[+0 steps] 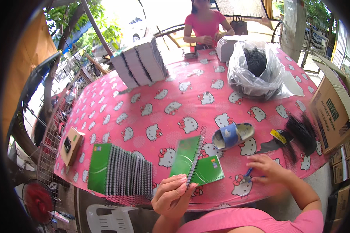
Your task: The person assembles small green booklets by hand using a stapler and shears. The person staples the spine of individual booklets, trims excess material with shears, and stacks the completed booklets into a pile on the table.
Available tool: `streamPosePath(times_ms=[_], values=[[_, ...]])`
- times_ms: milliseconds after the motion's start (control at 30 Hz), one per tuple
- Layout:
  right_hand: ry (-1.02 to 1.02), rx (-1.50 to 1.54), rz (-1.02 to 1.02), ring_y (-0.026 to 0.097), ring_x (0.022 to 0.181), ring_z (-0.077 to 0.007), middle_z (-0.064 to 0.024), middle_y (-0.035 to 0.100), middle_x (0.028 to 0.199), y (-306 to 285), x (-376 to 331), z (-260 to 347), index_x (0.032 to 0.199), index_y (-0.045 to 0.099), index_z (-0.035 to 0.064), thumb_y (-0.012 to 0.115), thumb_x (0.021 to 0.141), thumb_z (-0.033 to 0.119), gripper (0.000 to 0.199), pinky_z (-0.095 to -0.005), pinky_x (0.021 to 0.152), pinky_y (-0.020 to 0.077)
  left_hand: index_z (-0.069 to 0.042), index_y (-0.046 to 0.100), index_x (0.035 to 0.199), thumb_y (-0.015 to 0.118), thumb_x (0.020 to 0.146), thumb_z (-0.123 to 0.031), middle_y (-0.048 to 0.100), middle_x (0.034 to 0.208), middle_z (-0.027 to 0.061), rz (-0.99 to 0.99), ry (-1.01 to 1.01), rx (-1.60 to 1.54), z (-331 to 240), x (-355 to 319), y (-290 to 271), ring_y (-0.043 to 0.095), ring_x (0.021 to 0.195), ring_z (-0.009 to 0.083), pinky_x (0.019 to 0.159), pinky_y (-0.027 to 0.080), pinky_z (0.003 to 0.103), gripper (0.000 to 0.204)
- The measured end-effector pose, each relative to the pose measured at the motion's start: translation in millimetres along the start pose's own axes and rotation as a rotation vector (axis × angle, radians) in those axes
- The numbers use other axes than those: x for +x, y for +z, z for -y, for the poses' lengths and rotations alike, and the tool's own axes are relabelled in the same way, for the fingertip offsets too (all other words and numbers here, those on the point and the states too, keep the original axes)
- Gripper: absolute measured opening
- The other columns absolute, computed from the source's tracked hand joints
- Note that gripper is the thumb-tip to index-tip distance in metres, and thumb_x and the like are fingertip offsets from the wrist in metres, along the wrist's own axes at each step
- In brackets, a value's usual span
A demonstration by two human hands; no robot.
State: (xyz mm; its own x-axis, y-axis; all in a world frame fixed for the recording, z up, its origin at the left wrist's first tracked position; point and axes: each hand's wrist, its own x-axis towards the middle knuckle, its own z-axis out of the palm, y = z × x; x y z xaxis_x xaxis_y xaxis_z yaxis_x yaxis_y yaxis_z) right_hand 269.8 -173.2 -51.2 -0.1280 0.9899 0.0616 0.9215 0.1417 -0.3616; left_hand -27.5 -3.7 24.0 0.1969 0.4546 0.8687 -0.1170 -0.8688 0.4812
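Pinched in the fingers of my left hand (pixel 171 196) is a green spiral notebook (pixel 183 155), tilted up with its wire coil running along its edge and sticking out past the top. Beneath it, a second green notebook (pixel 212 171) lies flat on the table. My right hand (pixel 267 169) is spread low over the table. By its thumb and fingertips lies a small blue-handled tool (pixel 248 173), perhaps cutters or pliers, partly hidden. A blue slipper (pixel 224 136) sits just beyond the notebooks. To the left stands a row of finished-looking green spiral notebooks (pixel 124 173).
Loose black coils (pixel 301 134) and a yellow-handled brush-like item (pixel 278 136) lie at right, beside a cardboard box (pixel 334 110). A clear plastic bag (pixel 241 75) holds more black coils. Tall paper stacks (pixel 138 66) stand far left. Across the pink tablecloth (pixel 175 120), another person (pixel 206 27) works.
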Motion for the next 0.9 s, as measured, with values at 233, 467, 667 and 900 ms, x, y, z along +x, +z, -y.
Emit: streamPosePath(times_ms=[233,467,667,900], values=[[0.234,-0.014,-0.182,0.051,0.111,-0.0354,-0.0165,0.055,0.116,24.8,-18.6,41.6,0.126,0.052,0.0041,0.069,0.081,0.031,0.055,-0.0482,0.098,0.0367,0.001,0.064,0.082,0.081,0.069,0.004,0.068,0.093,0.0156,0.177,-0.443,0.172,18.1,-54.7,36.7,0.068,0.079,0.0184,0.067,0.057,0.027,0.021],[0.048,0.278,-0.410,0.054,0.089,-0.0304,-0.0135,0.056,0.099,-9.2,53.9,111.3,0.115,0.060,0.0053,0.074,0.077,0.024,0.045,-0.0420,0.080,0.0443,0.001,0.067,0.088,0.076,0.074,0.006,0.067,0.095,0.0136,0.163,-0.366,0.031,17.0,-54.9,34.6,0.067,0.078,0.0167,0.059,0.055,0.026,0.018],[0.263,0.804,-0.090,0.058,0.092,-0.0238,-0.0093,0.059,0.096,-0.6,63.7,108.4,0.109,0.063,0.0036,0.070,0.083,0.028,0.036,-0.0383,0.079,0.0481,0.003,0.065,0.088,0.072,0.073,0.013,0.066,0.097,0.0191,0.155,-0.363,0.032,24.8,-62.0,29.1,0.069,0.086,0.0219,0.072,0.058,0.029,0.019],[0.414,1.044,-0.036,0.061,0.095,-0.0216,-0.0119,0.062,0.103,1.6,50.9,99.0,0.114,0.058,0.0005,0.073,0.082,0.024,0.043,-0.0373,0.083,0.0505,0.001,0.059,0.092,0.072,0.075,0.007,0.065,0.100,0.0184,-0.001,-0.167,0.123,-2.1,-9.3,-19.8,0.067,0.084,0.0227,0.069,0.057,0.033,0.022]])
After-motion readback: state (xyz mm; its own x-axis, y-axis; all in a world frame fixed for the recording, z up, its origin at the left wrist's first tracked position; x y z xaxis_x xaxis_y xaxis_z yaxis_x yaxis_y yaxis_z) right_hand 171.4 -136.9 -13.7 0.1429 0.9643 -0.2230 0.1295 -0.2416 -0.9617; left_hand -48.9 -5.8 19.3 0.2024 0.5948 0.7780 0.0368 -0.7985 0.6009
